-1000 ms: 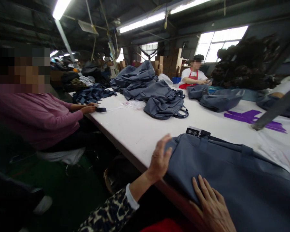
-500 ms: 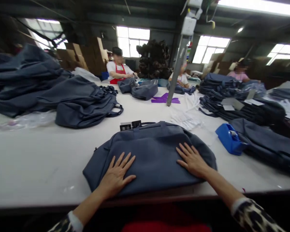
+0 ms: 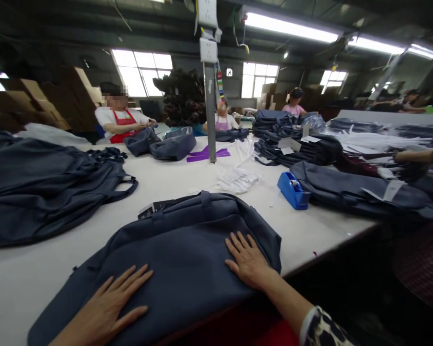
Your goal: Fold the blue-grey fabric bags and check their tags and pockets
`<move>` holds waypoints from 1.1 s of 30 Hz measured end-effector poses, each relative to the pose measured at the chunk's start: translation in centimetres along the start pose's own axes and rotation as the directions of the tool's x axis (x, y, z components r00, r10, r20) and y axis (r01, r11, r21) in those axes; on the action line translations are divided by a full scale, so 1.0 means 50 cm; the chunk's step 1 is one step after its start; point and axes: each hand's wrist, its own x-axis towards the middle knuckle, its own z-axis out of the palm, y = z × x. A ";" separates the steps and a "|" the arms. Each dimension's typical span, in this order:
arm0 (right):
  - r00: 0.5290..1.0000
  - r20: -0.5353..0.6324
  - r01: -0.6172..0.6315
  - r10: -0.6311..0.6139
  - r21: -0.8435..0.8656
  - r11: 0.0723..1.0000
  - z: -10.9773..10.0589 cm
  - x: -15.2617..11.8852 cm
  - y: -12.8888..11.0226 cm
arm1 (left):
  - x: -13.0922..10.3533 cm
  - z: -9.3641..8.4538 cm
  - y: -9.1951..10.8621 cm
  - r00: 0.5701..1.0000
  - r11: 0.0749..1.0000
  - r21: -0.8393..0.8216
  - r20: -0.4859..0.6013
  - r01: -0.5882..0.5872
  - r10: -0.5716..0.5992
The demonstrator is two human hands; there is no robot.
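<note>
A dark blue duffel bag [image 3: 180, 254] lies on its side at the near edge of the white table [image 3: 166, 180]. My left hand [image 3: 110, 302] rests flat on the bag's left part with its fingers spread. On the right part my right hand [image 3: 247, 257] also presses flat, fingers stretched apart. Both hands touch the bag's broad face without gripping it. Black printed tags [image 3: 155, 209] stick out behind the bag's top edge, close to its handle [image 3: 205, 199].
More blue bags [image 3: 50, 182] are heaped at left. A blue tape dispenser [image 3: 294, 191] stands before a bag [image 3: 350, 190] at right. A metal post [image 3: 210, 105] rises mid-table near purple strips [image 3: 207, 154] and white strips [image 3: 238, 178]. Co-workers sit opposite; another person's arm [image 3: 414, 156] reaches in from the right.
My view has swung to the right, so the bag and both hands appear lower and further left. Both hands stay flat on the bag. Another person's arm now shows at right.
</note>
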 end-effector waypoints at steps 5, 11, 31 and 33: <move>0.997 0.065 -0.040 0.037 0.048 0.998 -0.010 -0.011 -0.019 | 0.183 -0.118 0.207 0.968 0.964 -0.129 -0.128 -0.232 0.216; 0.999 0.047 -0.030 0.028 0.043 0.999 -0.032 -0.017 -0.027 | 0.411 -0.029 0.420 0.807 0.735 -0.361 -0.406 -0.574 0.430; 0.902 -0.065 -0.202 0.426 0.810 0.550 -0.140 -0.147 0.163 | 0.362 -0.015 0.465 0.704 0.505 -0.528 -0.290 -0.682 0.648; 0.921 -0.011 -0.214 0.390 0.822 0.527 -0.150 -0.146 0.163 | 0.356 0.015 0.485 0.723 0.545 -0.508 -0.263 -0.667 0.639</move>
